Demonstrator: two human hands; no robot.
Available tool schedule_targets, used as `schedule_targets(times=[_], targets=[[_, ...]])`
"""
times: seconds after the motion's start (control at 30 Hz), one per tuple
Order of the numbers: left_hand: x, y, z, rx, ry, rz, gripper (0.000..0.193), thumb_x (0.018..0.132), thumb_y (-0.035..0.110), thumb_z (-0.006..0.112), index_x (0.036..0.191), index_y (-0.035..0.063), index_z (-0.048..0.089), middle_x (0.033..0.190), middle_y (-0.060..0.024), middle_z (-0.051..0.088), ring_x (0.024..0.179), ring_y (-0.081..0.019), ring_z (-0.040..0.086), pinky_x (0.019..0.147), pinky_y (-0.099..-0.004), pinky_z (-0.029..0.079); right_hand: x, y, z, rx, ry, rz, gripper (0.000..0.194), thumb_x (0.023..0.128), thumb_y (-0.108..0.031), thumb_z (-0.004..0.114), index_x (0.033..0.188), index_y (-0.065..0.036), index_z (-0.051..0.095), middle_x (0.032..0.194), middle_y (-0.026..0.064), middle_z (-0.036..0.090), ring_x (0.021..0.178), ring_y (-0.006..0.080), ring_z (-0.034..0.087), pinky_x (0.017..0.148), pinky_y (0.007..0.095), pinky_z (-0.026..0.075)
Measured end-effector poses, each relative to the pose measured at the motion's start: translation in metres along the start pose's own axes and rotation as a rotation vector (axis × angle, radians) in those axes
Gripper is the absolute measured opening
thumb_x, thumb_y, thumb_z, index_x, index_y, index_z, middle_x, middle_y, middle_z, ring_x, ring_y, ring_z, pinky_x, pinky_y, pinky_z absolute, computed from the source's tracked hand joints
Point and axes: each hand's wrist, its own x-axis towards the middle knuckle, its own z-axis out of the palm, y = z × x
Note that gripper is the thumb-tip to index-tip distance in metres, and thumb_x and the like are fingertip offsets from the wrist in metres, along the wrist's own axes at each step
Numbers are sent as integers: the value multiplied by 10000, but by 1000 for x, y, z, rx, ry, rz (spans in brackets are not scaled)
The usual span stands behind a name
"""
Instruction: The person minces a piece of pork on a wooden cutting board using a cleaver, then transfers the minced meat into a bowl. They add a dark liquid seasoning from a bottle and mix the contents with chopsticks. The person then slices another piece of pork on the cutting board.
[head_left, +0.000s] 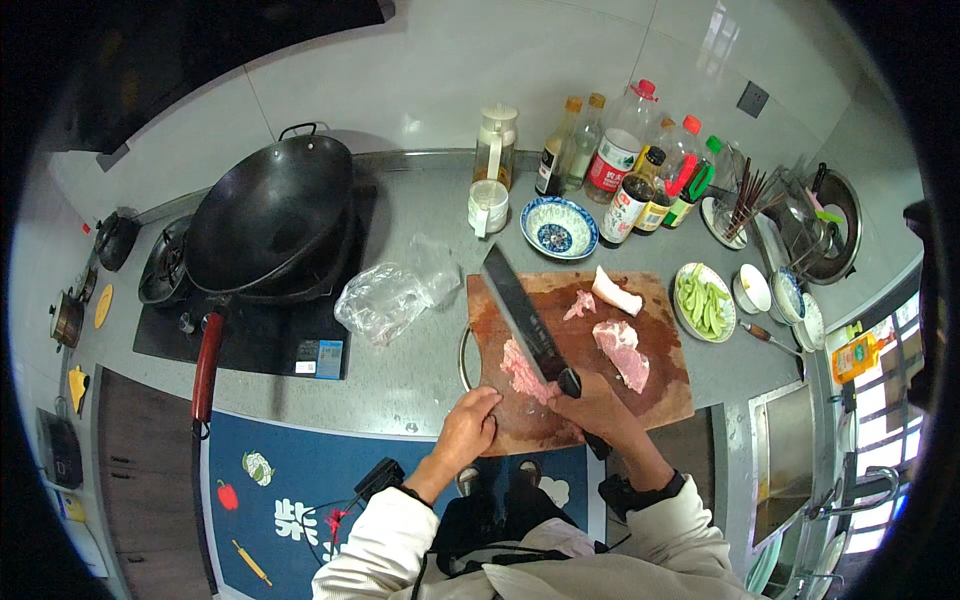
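Note:
My right hand (596, 409) grips a black-handled cleaver (521, 311). Its broad dark blade slants up and left across the wooden cutting board (555, 439), over a heap of chopped pink meat (521, 367). The blade covers part of this heap. At the board's left front edge, my left hand (469, 427) touches the wood with curled fingers; whether it grips the edge is unclear. Right of the blade lie a larger piece of raw meat (622, 352), a pale strip of fat or rind (616, 292) and a small meat scrap (580, 305).
A crumpled plastic bag (397, 292) lies left of the board. Farther left, a black wok (277, 217) stands on the gas hob (240, 349), its red handle pointing forward. Behind the board are a blue-patterned bowl (559, 229) and several bottles (626, 206). Green pods fill a dish (705, 304) at right.

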Motion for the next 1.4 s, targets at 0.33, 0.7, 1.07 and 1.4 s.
schedule_targets(times=[0.33,0.7,1.07,1.4], targets=[[2,34,-18,-1488,215,-728,378,911,60,464,1279,-20,438,1233,-199,535,1088,-273,570,911,-338,481,-3,9,-22,354,-139,2,251,786,-137,641,977,-24,523,644,16,516,488,93,498,433,237,407],[4,36,-20,-1185,-274,-943,429,926,211,494,1316,50,418,1226,-108,550,1076,-183,559,911,-305,458,5,32,35,268,-33,182,368,788,-209,632,1066,3,518,805,34,570,718,111,533,639,289,460],[47,41,-21,-1272,-692,-1036,337,896,411,520,1050,112,501,911,-42,575,699,-137,603,494,-273,502,-18,-11,90,450,305,178,204,939,-215,493,1004,-23,513,670,15,528,559,85,502,462,244,399],[40,72,-20,-1118,-289,-1066,358,866,442,520,944,96,572,673,-30,552,452,-143,510,332,-275,357,-19,-3,98,298,272,95,222,928,-231,457,917,-19,519,697,38,548,599,101,506,517,271,430]])
